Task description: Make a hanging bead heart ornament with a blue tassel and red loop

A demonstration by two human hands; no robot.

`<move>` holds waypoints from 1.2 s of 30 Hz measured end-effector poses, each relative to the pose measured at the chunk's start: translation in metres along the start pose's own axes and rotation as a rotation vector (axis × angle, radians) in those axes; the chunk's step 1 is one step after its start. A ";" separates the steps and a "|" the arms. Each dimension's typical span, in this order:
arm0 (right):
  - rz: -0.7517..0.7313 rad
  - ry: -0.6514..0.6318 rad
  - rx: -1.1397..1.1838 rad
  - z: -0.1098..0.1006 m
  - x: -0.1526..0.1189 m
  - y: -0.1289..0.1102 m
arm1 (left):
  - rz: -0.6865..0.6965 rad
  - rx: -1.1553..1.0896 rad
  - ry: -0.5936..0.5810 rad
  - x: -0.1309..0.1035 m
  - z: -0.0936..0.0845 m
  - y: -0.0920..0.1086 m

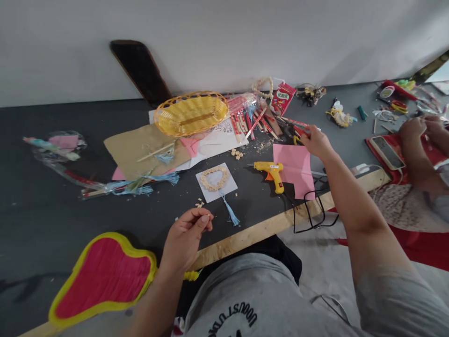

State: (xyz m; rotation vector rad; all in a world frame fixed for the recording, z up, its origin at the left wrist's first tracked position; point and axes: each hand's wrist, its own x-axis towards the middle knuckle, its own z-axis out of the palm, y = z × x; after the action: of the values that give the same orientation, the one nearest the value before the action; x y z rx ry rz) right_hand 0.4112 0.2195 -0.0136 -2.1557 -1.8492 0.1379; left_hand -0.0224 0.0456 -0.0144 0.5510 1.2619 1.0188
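Observation:
My left hand (187, 234) is closed in a pinch on a tiny pale piece (209, 216), just in front of the white card (228, 185). On that card lies a ring of small pale wooden bits (204, 184), with a light blue tassel (230, 211) hanging off its near edge. Small loose pieces (199, 203) lie beyond my left fingers. My right hand (317, 142) reaches to the back right, fingers curled at a yellow-handled tool (297, 139); its far end is hidden among sticks. Between the hands lies a yellow glue gun (275, 174), partly over pink paper (293, 164).
A yellow basket (191, 114) stands at the back on papers. A pink heart-shaped piece with yellow edging (105, 271) lies at the front left. Black cable or wire (308, 217) hangs over the wooden table edge (245, 239). Another person's hands (416, 131) are at the right near a phone (387, 152).

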 end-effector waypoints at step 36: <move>-0.169 -0.010 0.628 -0.034 -0.093 -0.103 | 0.000 -0.355 -0.025 -0.004 0.006 -0.007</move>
State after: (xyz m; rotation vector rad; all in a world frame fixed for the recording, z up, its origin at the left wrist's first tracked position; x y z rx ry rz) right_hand 0.3063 0.1358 0.0373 -1.5656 -1.6850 0.6024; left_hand -0.0143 0.0392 -0.0166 0.2887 1.0276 1.1996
